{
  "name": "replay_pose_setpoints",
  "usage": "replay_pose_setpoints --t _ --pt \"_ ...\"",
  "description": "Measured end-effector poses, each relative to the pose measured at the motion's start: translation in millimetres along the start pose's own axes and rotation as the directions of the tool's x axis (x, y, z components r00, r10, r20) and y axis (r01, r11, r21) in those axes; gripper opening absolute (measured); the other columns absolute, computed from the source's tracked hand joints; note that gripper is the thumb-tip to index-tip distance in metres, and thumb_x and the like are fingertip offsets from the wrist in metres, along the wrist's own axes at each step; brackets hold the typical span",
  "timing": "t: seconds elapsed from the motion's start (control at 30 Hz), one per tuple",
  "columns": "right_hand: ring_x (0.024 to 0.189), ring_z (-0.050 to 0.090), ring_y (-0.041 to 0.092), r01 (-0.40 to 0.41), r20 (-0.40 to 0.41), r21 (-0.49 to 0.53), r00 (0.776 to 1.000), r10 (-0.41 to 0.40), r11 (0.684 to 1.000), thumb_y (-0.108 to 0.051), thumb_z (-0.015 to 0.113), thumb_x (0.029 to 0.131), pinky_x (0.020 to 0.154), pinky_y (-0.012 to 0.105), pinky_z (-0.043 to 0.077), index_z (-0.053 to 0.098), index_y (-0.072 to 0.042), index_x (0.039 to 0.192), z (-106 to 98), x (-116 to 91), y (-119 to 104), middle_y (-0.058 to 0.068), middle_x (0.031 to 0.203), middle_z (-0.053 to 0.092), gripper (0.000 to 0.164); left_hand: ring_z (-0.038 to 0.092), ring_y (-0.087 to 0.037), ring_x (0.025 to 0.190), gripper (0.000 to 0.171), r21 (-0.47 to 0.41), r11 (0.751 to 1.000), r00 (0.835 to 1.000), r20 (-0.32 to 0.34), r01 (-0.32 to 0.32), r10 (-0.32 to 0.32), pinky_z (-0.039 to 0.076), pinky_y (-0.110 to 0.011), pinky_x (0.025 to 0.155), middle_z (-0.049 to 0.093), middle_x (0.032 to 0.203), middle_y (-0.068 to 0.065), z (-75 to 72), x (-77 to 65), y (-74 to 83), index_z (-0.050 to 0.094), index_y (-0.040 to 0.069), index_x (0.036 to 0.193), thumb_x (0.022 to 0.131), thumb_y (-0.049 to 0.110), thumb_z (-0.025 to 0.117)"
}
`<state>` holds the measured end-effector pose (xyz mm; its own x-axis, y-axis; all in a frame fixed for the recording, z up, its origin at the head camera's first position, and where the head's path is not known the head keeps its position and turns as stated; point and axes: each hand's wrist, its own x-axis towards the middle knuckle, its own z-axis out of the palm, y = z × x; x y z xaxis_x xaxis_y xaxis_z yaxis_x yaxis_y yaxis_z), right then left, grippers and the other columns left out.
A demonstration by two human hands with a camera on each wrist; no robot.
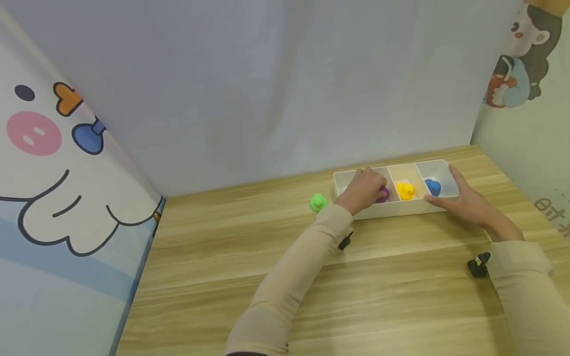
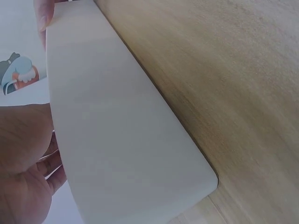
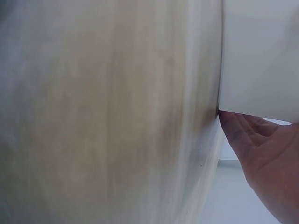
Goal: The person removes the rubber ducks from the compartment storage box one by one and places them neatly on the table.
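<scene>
A long white divided box (image 1: 403, 208) lies near the back right of the table. My left hand (image 1: 362, 190) reaches over its front wall and pinches a round purple toy (image 1: 382, 195) inside a left-hand compartment; the fingers hide most of the toy. A yellow rubber duck (image 1: 405, 190) sits in the compartment to the right, and a blue rubber duck (image 1: 432, 187) in the rightmost one. My right hand (image 1: 472, 205) holds the box's right end, thumb along the front rim and fingers at the end wall. Outside, just left of the box, rests a green rubber duck (image 1: 318, 202).
The wood-grain table (image 1: 213, 267) meets a pale curtain-like backdrop (image 1: 249, 99) behind the box. Printed cartoon panels stand at the left and right. A small black device (image 1: 478, 265) sits at the right wrist.
</scene>
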<state>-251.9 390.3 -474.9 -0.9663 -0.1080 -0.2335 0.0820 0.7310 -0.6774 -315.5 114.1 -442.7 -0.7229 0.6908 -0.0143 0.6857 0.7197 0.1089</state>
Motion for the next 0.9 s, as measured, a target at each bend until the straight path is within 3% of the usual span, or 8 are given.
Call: replay_pose_setpoints --t 0.3,0.6,0.9 --pt "0.145 0.011 0.07 -0.021 0.003 -0.024 1.0 0.021 0.999 -0.059 0.06 0.096 0.11 0.084 0.018 -0.032 -0.02 0.156 0.2 -1.4 -2.6 0.037 0.163 -0.016 0.117 0.058 -0.016 0.106 0.023 0.026 1.0 1.0 -0.03 0.004 -0.003 0.043 -0.031 0.096 0.073 0.112 0.005 -3.9 -5.4 -1.3 0.07 0.019 0.111 0.106 0.035 0.054" --pt "0.147 0.007 0.068 -0.012 -0.002 0.0 1.0 0.012 1.0 -0.058 0.062 0.096 0.111 0.084 0.016 -0.032 -0.021 0.157 0.6 -0.7 -2.7 0.032 0.165 -0.019 0.117 0.057 -0.016 0.114 0.028 -0.026 1.0 0.996 -0.084 -0.006 0.003 0.043 -0.034 0.108 0.071 0.122 0.003 -12.0 -16.0 -5.5 0.069 0.019 0.125 0.106 0.033 0.054" --pt "0.148 0.003 0.067 -0.015 -0.001 -0.001 1.0 0.015 1.0 -0.058 0.062 0.096 0.112 0.083 0.013 -0.032 -0.023 0.156 1.3 -1.1 0.2 0.028 0.165 -0.023 0.117 0.056 -0.019 0.123 0.031 -0.092 0.995 0.988 -0.151 0.022 -0.036 0.044 -0.034 0.103 0.07 0.126 0.002 -18.7 -29.3 -12.8 0.067 0.017 0.13 0.106 0.033 0.054"
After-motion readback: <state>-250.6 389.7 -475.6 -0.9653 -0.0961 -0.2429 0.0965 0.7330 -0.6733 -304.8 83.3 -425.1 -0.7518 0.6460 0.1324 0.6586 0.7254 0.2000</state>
